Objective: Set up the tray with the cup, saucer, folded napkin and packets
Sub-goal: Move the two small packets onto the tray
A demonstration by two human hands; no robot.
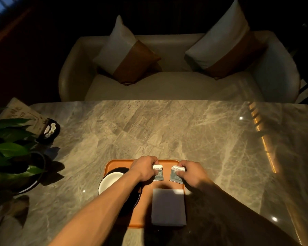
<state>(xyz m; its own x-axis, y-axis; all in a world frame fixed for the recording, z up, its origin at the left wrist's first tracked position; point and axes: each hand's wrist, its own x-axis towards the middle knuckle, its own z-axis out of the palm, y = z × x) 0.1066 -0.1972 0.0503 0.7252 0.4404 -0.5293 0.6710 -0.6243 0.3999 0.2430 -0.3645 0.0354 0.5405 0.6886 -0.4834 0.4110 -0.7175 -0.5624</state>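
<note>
An orange tray (117,163) lies at the near edge of the marble table. On its left stands a cup (112,180) with a white inside on a dark saucer (134,199), partly hidden by my left forearm. A folded grey napkin (168,206) lies on the tray's near right part. My left hand (144,167) pinches one small grey-and-white packet (158,174) at the tray's far side. My right hand (189,172) pinches a second packet (175,175) right beside it. Both packets touch or hover just over the tray; I cannot tell which.
A potted plant (11,153) stands at the table's left edge, with a small black holder (49,130) and a paper card (23,112) behind it. A cream sofa (167,82) with two cushions lies beyond the marble table (167,130).
</note>
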